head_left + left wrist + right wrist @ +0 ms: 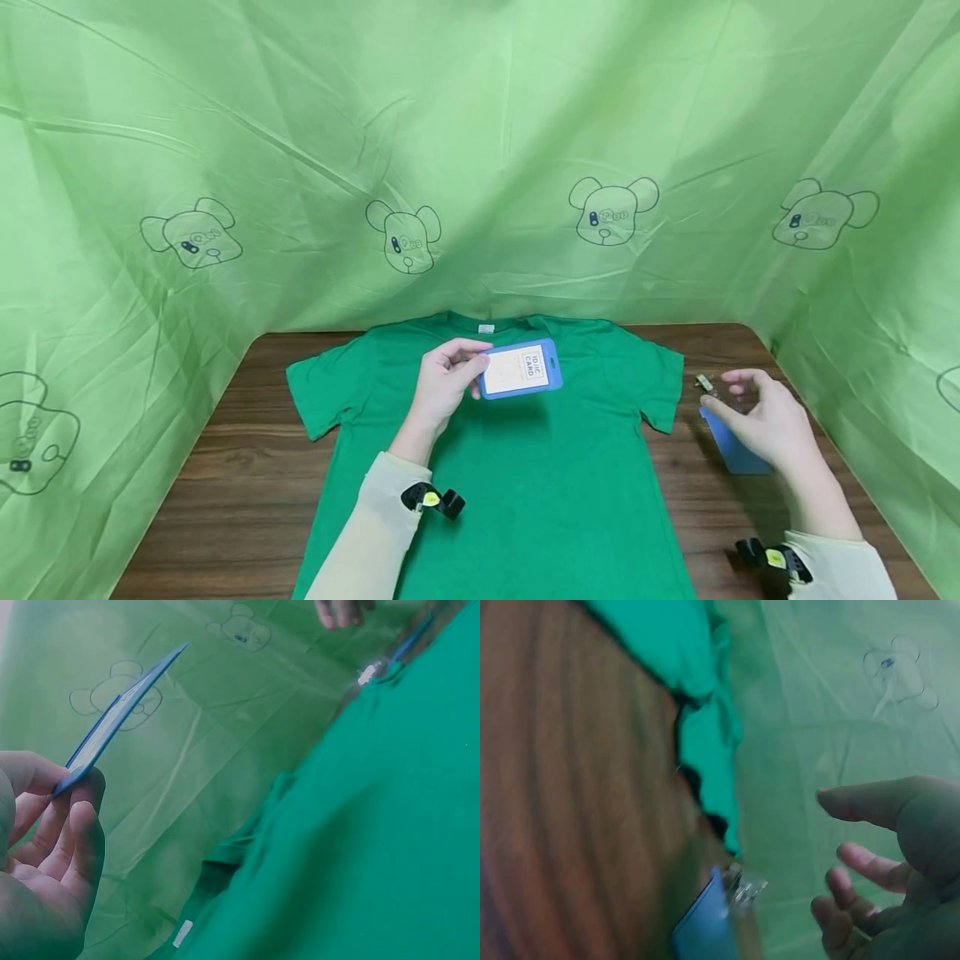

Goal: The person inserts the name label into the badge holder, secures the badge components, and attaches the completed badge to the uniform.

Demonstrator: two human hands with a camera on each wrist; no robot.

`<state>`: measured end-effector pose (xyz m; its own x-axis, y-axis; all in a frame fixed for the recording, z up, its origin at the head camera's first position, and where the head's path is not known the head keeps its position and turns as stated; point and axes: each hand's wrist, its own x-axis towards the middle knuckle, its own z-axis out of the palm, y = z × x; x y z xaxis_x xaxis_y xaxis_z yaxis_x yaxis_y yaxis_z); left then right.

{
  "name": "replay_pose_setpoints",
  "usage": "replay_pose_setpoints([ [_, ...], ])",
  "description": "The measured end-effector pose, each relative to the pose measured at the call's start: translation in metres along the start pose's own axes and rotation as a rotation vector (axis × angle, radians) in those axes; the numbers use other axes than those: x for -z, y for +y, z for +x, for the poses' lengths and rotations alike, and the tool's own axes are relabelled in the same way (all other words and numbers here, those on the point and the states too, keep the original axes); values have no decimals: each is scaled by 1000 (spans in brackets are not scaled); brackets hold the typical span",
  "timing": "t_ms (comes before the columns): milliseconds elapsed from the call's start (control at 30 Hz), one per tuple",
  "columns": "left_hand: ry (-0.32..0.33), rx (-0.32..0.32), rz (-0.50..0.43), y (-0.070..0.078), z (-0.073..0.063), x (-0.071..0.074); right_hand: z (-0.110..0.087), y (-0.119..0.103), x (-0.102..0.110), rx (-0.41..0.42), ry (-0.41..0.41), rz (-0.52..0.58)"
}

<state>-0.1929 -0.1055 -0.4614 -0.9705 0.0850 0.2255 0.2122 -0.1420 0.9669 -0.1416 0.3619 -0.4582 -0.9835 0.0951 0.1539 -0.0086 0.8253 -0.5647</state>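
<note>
My left hand [447,379] pinches one short end of a blue badge holder [522,369] between thumb and fingers. Its white insert reads ID/IC CARD, and it is held above a green T-shirt [517,483] spread flat. In the left wrist view the badge holder [120,716] shows nearly edge-on. Off to the right, my right hand [772,417] hovers with parted, loosely bent fingers and nothing between them. Below it on the table lie a flat blue piece [738,446] and a small metal clip [705,384]. The right wrist view shows the blue piece [709,922] beside the shiny clip [744,889].
The dark wooden table [225,492] shows on both sides of the shirt. Light green cloth [495,125] printed with bear heads hangs behind and at both sides. The shirt's collar, with a white label [486,328], is at the far edge.
</note>
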Motion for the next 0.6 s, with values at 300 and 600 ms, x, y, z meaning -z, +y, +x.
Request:
replay_pose_setpoints([
  [300, 8, 10, 19, -1, 0, 0, -2, 42, -1, -132, -152, 1],
  [600, 7, 12, 19, 1, -1, 1, 4, 58, -2, -183, -263, 2],
])
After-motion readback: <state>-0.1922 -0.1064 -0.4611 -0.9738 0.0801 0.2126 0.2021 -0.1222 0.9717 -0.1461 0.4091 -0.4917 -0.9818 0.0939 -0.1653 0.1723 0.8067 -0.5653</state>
